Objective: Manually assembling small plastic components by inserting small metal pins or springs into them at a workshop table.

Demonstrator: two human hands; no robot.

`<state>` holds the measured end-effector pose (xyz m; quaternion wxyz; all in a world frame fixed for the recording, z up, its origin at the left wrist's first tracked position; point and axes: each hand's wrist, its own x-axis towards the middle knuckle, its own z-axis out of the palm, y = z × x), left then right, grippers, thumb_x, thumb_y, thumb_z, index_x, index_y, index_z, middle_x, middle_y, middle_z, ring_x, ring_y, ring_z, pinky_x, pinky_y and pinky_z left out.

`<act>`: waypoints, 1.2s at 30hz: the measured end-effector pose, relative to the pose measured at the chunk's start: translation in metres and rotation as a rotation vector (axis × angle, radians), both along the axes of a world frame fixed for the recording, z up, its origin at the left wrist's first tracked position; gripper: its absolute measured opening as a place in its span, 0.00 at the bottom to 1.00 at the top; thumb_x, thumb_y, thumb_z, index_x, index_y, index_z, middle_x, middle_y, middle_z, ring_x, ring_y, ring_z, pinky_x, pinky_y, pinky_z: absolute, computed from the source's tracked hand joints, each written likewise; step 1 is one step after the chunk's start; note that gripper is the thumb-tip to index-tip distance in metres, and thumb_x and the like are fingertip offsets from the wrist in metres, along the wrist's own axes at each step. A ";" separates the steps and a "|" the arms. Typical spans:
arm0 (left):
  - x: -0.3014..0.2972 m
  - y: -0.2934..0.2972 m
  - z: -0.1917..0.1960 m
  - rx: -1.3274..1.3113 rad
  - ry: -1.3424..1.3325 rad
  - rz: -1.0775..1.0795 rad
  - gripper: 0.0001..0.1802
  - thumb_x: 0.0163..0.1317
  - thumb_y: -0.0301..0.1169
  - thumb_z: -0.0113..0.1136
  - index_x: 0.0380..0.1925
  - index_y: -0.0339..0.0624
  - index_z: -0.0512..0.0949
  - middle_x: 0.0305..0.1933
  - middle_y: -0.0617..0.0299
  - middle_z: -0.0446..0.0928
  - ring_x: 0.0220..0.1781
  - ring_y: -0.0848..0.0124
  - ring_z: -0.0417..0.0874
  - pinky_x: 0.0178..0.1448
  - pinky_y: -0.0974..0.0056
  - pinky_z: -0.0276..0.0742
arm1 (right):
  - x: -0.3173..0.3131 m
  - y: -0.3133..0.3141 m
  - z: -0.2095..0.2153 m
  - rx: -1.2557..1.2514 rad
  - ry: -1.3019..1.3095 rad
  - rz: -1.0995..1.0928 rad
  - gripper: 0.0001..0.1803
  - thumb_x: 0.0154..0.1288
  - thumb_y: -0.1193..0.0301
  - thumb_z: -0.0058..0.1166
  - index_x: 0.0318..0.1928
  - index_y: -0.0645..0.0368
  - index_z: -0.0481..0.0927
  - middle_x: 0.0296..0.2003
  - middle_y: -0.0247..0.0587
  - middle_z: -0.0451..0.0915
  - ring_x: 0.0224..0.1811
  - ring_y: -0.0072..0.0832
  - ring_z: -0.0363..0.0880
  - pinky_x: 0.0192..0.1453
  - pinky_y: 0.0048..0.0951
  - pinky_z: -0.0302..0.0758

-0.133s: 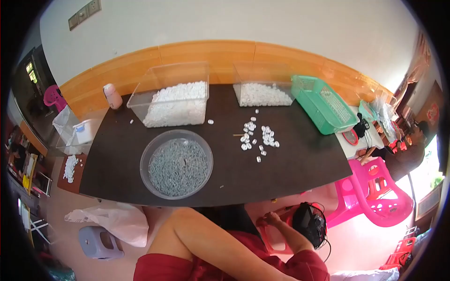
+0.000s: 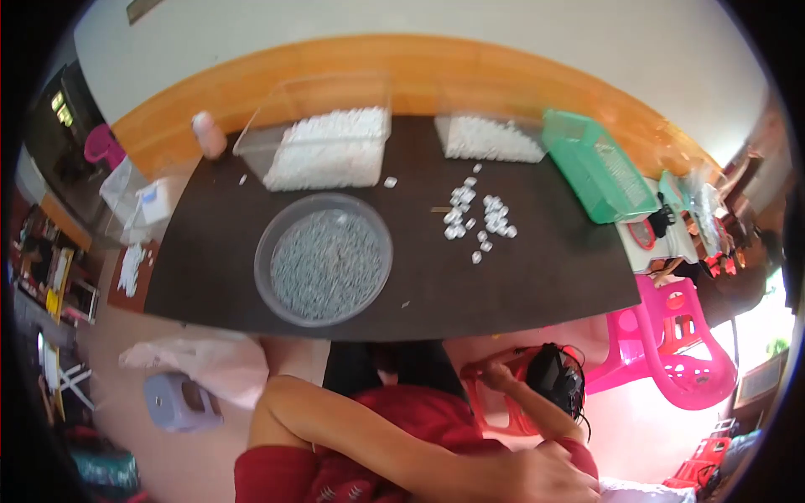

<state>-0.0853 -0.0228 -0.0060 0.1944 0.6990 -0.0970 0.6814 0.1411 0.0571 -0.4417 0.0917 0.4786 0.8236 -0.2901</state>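
My left arm crosses in front of my body to the right. My left hand [image 2: 545, 476] is beside my right sleeve, smeared by motion, so its fingers cannot be made out. Reaching down beside the table, my right hand [image 2: 498, 376] has its fingers curled at the edge of a red plastic stool [image 2: 475, 401]. A black bag with cables [image 2: 557, 381] rests on that stool. Neither hand touches anything on the dark table [image 2: 453, 302]. On it stands a round tub [image 2: 262, 277] of small grey metal pieces [image 2: 325, 264], with loose white plastic pieces [image 2: 496, 216] to its right.
Two clear bins of white pieces [image 2: 331, 151] [image 2: 490, 138] and a green basket [image 2: 599, 172] line the table's back. A pink bottle [image 2: 209, 136] stands at the back left. A pink chair [image 2: 696, 360] is at right; a grey stool [image 2: 176, 402] and white bag [image 2: 210, 365] at left.
The whole view has shifted, with the table now higher in the picture. My left hand has come into sight at the lower right. My right hand stays by the red stool.
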 end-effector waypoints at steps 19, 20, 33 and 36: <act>-0.305 0.021 -0.116 -1.792 -0.245 0.864 0.29 0.66 0.42 0.53 0.60 0.37 0.61 0.22 0.52 0.76 0.11 0.68 0.75 0.11 0.70 0.62 | -0.218 0.080 0.293 0.722 0.715 0.342 0.14 0.48 0.75 0.64 0.38 0.59 0.81 0.29 0.39 0.74 0.33 0.38 0.73 0.34 0.34 0.74; -0.306 0.025 -0.117 -1.820 -0.195 0.837 0.29 0.65 0.42 0.54 0.60 0.36 0.60 0.22 0.52 0.75 0.11 0.67 0.75 0.10 0.70 0.62 | -0.221 0.081 0.287 0.708 0.709 0.364 0.14 0.46 0.75 0.64 0.37 0.60 0.81 0.31 0.38 0.74 0.34 0.37 0.72 0.34 0.34 0.74; -0.320 0.049 -0.121 -1.868 -0.058 0.735 0.29 0.55 0.25 0.52 0.57 0.27 0.61 0.19 0.50 0.75 0.11 0.63 0.75 0.08 0.65 0.64 | -0.228 0.107 0.291 0.885 0.507 0.623 0.11 0.50 0.72 0.51 0.34 0.65 0.74 0.29 0.40 0.68 0.34 0.34 0.68 0.38 0.32 0.68; -0.319 0.048 -0.124 -1.860 -0.072 0.731 0.29 0.55 0.26 0.52 0.58 0.27 0.60 0.19 0.49 0.75 0.11 0.62 0.75 0.08 0.65 0.64 | -0.219 0.116 0.289 0.885 0.513 0.570 0.10 0.49 0.73 0.51 0.34 0.64 0.75 0.29 0.40 0.68 0.34 0.34 0.68 0.38 0.32 0.69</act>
